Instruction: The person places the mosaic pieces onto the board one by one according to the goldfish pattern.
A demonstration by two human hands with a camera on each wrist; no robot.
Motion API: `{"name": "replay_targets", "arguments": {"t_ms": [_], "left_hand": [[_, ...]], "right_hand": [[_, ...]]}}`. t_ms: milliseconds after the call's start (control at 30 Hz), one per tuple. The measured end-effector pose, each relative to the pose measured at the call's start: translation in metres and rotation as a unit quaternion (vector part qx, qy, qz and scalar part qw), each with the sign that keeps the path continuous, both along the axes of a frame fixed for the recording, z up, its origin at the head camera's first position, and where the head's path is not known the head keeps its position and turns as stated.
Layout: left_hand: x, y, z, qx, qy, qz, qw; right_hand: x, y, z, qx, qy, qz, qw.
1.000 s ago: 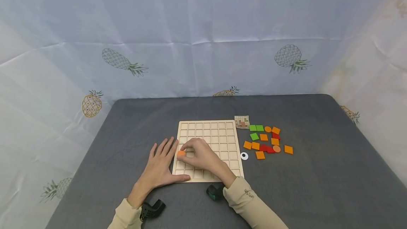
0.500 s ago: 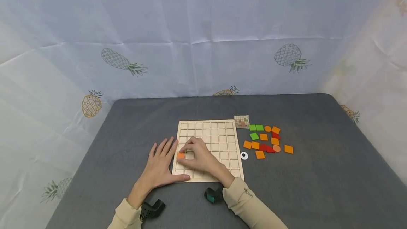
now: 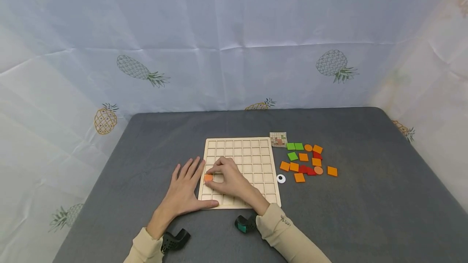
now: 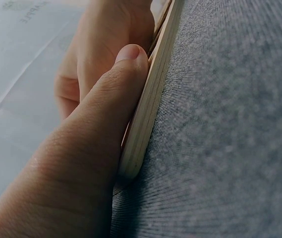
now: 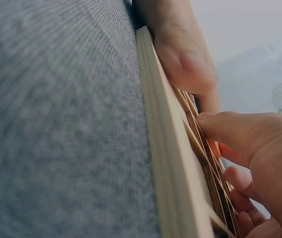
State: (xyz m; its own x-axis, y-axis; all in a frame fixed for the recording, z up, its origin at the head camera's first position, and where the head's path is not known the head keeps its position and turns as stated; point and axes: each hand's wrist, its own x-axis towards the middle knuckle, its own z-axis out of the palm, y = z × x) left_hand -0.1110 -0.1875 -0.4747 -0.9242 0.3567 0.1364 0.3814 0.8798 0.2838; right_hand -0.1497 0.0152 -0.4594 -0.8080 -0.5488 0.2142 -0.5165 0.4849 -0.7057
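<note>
A pale wooden grid board [image 3: 247, 160] lies flat on the dark grey table. My left hand [image 3: 184, 192] is spread along the board's left side, its thumb resting on the near left corner. In the left wrist view that thumb [image 4: 126, 69] lies over the board's edge [image 4: 145, 119]. Over the grid's left column, my right hand [image 3: 232, 180] pinches an orange tile [image 3: 208, 177] between thumb and forefinger, in or just above a cell. The right wrist view shows only a sliver of the tile [image 5: 214, 148] behind the thumb.
Right of the board lie several orange square tiles [image 3: 299, 177], green tiles [image 3: 292, 156], red pieces [image 3: 310, 171] and orange discs [image 3: 308, 148]. A white ring [image 3: 280, 178] sits by the board's right edge. A small pattern card [image 3: 278, 139] touches its far right corner.
The orange tile has come down slightly toward the near side and now looks flatter against the grid, my right hand shifting with it. My left hand has stayed in place.
</note>
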Motion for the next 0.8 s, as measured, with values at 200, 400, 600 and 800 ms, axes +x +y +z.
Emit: {"name": "replay_targets", "arguments": {"t_ms": [200, 400, 600, 800], "left_hand": [[0.0007, 0.0003, 0.0014, 0.002, -0.003, -0.001, 1.0], [0.0008, 0.0008, 0.0025, 0.0, -0.01, 0.003, 0.9999], [0.0014, 0.0005, 0.0032, 0.0, -0.015, 0.004, 0.9999], [0.0009, 0.0006, 0.0026, 0.0, -0.011, 0.003, 0.9999]], "right_hand": [[0.0002, 0.0005, -0.0008, -0.003, 0.014, 0.001, 0.9999], [-0.0007, -0.0002, -0.002, -0.005, 0.017, 0.001, 0.9998], [0.0001, -0.0011, -0.0017, -0.005, 0.008, -0.007, 0.9999], [0.0001, -0.0008, -0.0024, -0.011, 0.007, -0.007, 0.9999]]}}
